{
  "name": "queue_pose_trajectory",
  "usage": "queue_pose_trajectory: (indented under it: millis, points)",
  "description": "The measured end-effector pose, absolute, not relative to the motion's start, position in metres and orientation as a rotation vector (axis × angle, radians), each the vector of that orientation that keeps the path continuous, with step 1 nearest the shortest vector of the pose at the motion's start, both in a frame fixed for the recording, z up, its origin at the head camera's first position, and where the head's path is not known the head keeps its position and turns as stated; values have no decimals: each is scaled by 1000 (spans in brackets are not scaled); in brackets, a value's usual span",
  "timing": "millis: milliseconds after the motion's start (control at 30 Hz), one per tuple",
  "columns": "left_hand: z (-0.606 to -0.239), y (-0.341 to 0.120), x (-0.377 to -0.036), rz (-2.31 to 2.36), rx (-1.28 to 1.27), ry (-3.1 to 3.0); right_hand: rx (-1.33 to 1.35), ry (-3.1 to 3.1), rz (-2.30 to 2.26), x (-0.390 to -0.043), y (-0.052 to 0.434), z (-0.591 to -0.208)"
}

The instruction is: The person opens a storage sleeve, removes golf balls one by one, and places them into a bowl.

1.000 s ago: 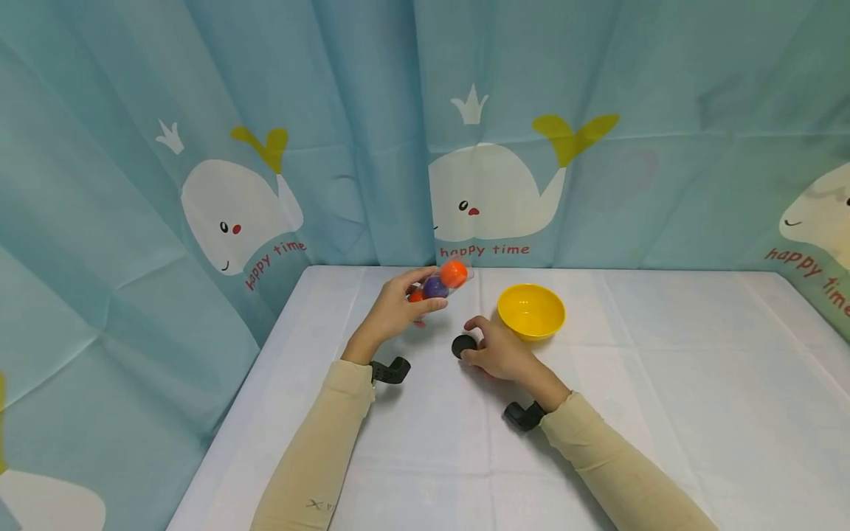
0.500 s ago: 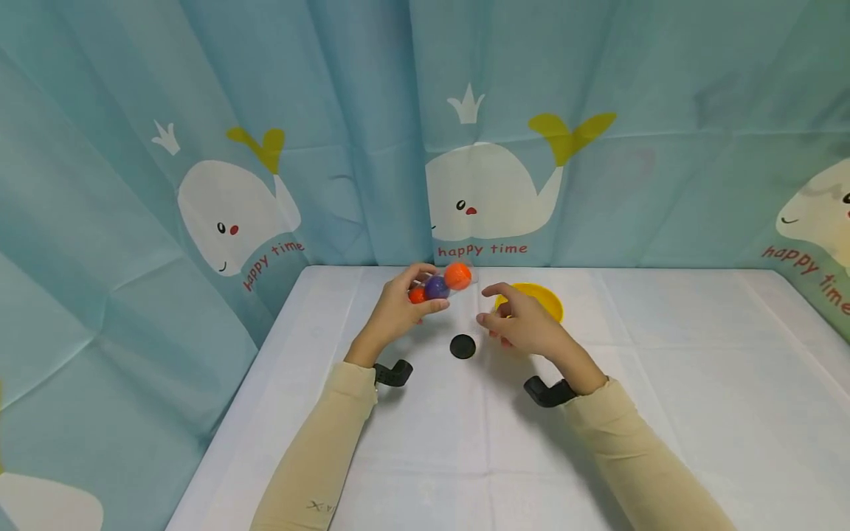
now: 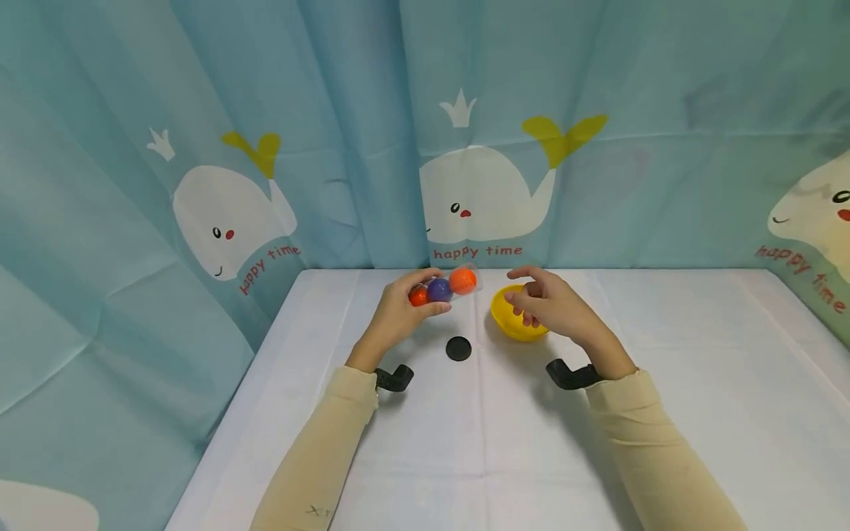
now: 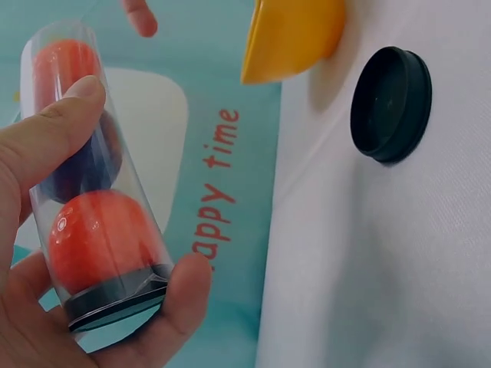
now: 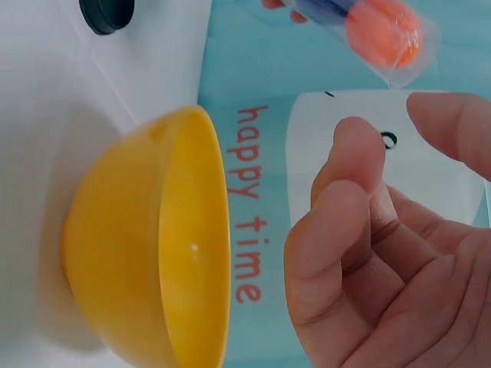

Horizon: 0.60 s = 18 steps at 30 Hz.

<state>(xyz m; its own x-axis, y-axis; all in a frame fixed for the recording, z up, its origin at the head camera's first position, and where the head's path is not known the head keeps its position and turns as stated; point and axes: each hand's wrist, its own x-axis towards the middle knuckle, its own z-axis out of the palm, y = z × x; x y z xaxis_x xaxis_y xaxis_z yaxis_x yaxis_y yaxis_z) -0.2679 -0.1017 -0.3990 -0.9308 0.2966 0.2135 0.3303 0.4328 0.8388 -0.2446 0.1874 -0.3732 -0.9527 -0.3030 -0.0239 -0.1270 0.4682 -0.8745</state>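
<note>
In left hand (image 3: 396,311), gripped: clear tube (image 4: 131,172) with 3 balls (image 3: 440,290); right hand (image 3: 563,310) loose above yellow bowl (image 5: 115,238).

On my feed I identify: tube (image 4: 93,175), clear glossy plastic; bowl (image 5: 119,238), smooth glossy plastic; cap (image 4: 391,105), smooth plastic; table cover (image 3: 677,413), matt cloth; curtain (image 3: 365,96), matt cloth

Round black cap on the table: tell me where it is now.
In the head view, the round black cap lies on the white table, left of the yellow bowl and nearer the camera.
</note>
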Motion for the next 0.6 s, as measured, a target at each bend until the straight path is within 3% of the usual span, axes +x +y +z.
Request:
queue_pose_trajectory:
  millis: [600]
  points:
    - [-393,-93,-276,-1589,-617,-2576,-428,2540,-1516,-249,203,-375]
